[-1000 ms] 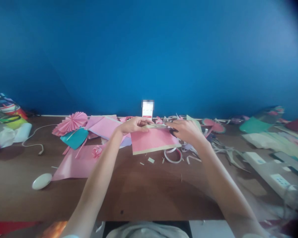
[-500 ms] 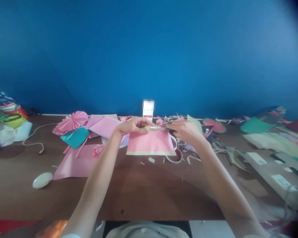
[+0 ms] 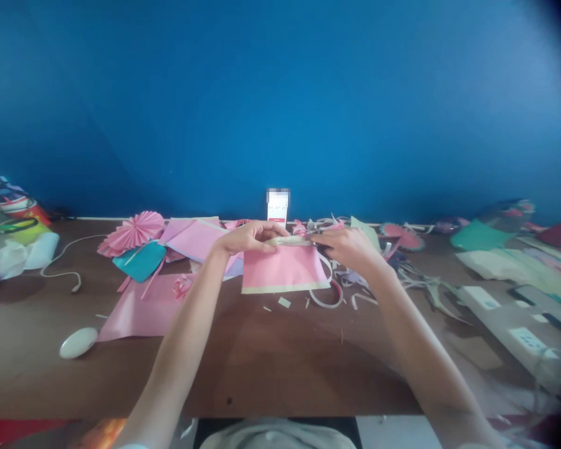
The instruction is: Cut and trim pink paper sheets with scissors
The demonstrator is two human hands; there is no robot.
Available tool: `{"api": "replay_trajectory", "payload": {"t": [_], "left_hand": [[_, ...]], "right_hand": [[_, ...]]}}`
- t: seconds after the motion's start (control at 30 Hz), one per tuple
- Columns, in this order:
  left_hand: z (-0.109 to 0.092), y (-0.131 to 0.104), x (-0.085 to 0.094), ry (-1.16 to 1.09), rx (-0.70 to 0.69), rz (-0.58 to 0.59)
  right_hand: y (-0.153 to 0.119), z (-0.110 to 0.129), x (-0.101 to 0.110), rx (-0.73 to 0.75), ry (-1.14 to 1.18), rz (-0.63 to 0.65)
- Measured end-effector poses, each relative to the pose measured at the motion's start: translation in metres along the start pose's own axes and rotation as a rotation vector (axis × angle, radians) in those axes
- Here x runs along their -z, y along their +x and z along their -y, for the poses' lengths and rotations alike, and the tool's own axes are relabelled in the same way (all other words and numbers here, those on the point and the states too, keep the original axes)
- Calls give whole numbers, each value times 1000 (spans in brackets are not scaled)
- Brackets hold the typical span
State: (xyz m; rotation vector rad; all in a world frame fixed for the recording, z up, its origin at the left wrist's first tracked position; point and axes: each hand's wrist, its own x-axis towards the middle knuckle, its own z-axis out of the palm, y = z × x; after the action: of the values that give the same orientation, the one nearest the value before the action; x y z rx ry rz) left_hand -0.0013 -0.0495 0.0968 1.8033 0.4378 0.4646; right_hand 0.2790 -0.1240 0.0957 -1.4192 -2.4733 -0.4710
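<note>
A pink sheet of paper (image 3: 283, 269) with pale yellow borders is held just above the table in front of me. Its top edge looks folded over into a pale strip (image 3: 290, 241). My left hand (image 3: 250, 238) grips the upper left of the sheet, thumb in front and fingers curled over the top. At the upper right corner, my right hand (image 3: 345, 244) has its fingers closed at the strip's end. A dark bit shows beneath the right fingers; I cannot tell what it is.
A phone (image 3: 277, 209) stands against the blue wall. On the left lie a pink paper fan (image 3: 138, 232), a teal paper piece (image 3: 140, 260) and a white mouse (image 3: 78, 343). A tape roll (image 3: 328, 302), paper scraps (image 3: 284, 302) and a power strip (image 3: 518, 330) lie rightward.
The sheet's lower left corner has shifted slightly right, and the sheet hangs a little differently. The pale strip along the top looks flatter. Both hands stay at nearly the same spots.
</note>
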Motion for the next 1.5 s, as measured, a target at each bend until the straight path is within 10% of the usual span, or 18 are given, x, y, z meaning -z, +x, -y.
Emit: {"api": "replay_trajectory", "payload": {"t": [1.5], "left_hand": [[3, -1, 5, 79, 31, 89]], "right_hand": [[2, -5, -13, 77, -31, 0]]}}
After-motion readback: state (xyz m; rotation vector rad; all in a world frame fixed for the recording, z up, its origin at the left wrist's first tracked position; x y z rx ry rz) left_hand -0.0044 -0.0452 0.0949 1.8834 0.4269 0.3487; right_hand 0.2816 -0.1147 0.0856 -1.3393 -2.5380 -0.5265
